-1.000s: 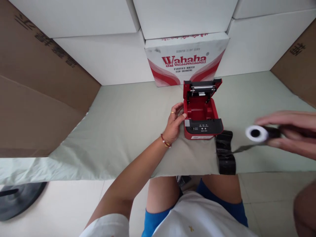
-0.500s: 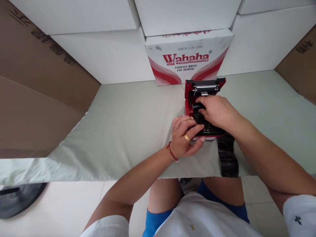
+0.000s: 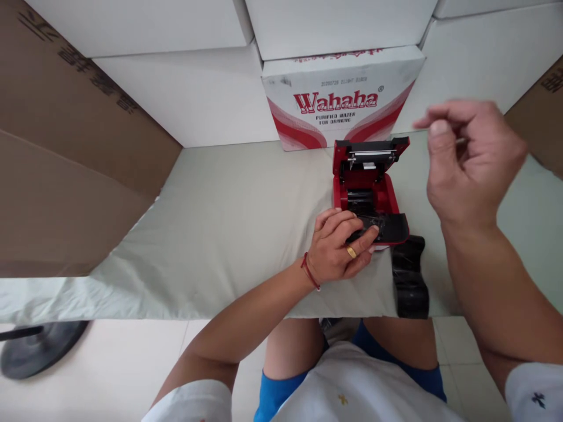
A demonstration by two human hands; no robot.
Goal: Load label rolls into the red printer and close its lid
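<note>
A small red and black printer [image 3: 387, 196] stands on the cloth-covered table [image 3: 246, 211] with its lid [image 3: 372, 149] tipped open at the back. A black roll [image 3: 359, 198] lies in its red bay, and a glossy black strip runs forward over the front panel. My left hand [image 3: 341, 249], with a gold ring and a red wrist cord, grips the printer's front edge, its fingers pressing the strip down. Raised in the air to the printer's right, my right hand [image 3: 470, 161] has its fingers loosely curled and apart, with nothing seen in them.
A crumpled black wrapper [image 3: 409, 281] hangs over the table's near edge beside the printer. A Wahaha water carton [image 3: 343, 99] and white boxes [image 3: 185, 99] line the back. Brown cardboard [image 3: 65, 152] walls the left. A dark round stand base [image 3: 41, 349] sits on the floor.
My right hand brought the roll in from the right, set it in the printer's bay, then lifted away empty. My left hand moved from the printer's side onto its front edge.
</note>
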